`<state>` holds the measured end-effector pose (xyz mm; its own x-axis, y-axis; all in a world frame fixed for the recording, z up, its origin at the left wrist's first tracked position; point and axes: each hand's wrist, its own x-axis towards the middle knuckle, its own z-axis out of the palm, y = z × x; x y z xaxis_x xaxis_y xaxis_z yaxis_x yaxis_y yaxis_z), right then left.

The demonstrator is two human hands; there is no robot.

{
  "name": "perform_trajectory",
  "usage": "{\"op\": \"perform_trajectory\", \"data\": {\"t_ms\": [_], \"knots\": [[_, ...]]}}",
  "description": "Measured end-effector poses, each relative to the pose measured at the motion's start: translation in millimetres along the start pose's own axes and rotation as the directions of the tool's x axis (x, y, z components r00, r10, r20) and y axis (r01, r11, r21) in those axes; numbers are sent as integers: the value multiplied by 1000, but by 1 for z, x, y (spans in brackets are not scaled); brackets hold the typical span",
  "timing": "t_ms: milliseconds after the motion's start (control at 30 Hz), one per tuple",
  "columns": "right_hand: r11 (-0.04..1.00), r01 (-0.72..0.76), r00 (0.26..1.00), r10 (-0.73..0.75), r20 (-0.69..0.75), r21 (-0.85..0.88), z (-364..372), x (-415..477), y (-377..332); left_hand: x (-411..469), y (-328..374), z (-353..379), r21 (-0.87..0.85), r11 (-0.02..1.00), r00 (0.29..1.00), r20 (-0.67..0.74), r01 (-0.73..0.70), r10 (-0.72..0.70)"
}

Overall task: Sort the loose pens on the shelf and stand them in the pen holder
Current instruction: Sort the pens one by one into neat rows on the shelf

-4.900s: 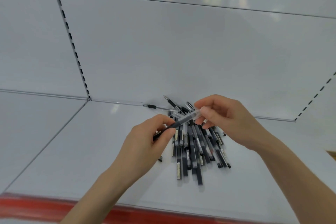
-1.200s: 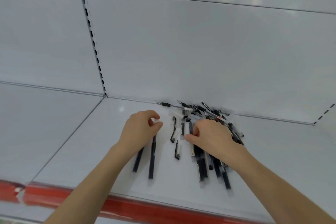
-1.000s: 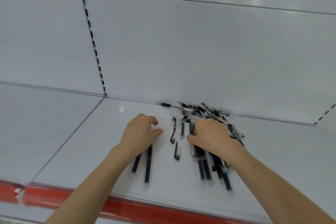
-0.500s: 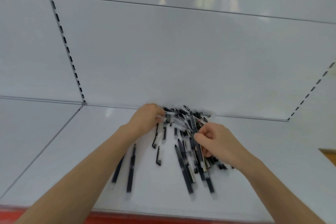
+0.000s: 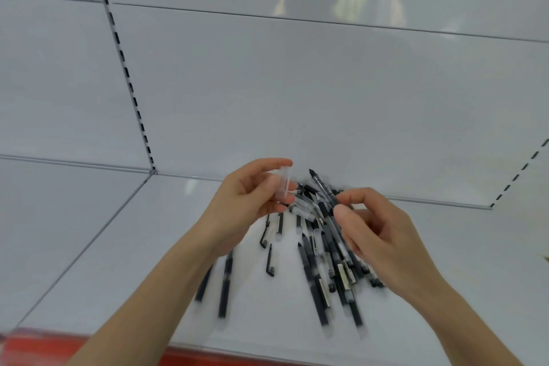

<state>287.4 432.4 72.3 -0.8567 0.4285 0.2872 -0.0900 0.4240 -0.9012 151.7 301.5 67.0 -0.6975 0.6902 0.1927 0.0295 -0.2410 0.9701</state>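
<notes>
A heap of black loose pens point(image 5: 329, 264) lies on the white shelf point(image 5: 118, 261), with two capped pens point(image 5: 224, 285) set apart to its left and loose black clips point(image 5: 269, 261) between. My left hand point(image 5: 252, 199) is raised over the heap and pinches a clear pen cap point(image 5: 283, 184) upright. My right hand point(image 5: 377, 232) holds an uncapped black pen point(image 5: 322, 187) with its tip pointing up and left. No pen holder is in view.
The shelf has a white back panel point(image 5: 297, 98) with slotted uprights at left point(image 5: 130, 92) and right point(image 5: 523, 169). A red strip point(image 5: 59, 348) runs along the shelf's front edge. A neighbouring shelf bay point(image 5: 44, 217) lies to the left.
Both hands have lifted off the heap. The left hand now holds a clear cap and the right hand holds a pen raised with its tip up.
</notes>
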Motion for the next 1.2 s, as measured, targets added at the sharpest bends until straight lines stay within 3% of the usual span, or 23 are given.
{"op": "perform_trajectory", "data": {"t_ms": [167, 433, 667, 867, 1100, 1200], "knots": [[998, 60, 998, -61, 31, 16, 7, -3, -9, -9, 9, -1, -211, 977, 996, -65, 41, -56], [999, 41, 994, -39, 107, -16, 12, -9, -6, -13, 13, -2, -343, 938, 985, -143, 41, -95], [998, 25, 994, -20, 111, -50, 15, -13, -5, -13, 8, 4, -345, 939, 986, -155, 3, -60], [1000, -9, 995, 9, 103, 2, 19, -12, -7, -13, 3, 8, -235, 971, 978, -211, -51, 0], [1000, 8, 995, -8, 104, 2, 29, -9, -4, -11, -2, 6, -220, 973, 960, -280, -72, 8], [998, -47, 987, 53, 154, -43, 30, 0, -4, -9, -5, 1, -207, 977, 948, -318, -52, -17]]}}
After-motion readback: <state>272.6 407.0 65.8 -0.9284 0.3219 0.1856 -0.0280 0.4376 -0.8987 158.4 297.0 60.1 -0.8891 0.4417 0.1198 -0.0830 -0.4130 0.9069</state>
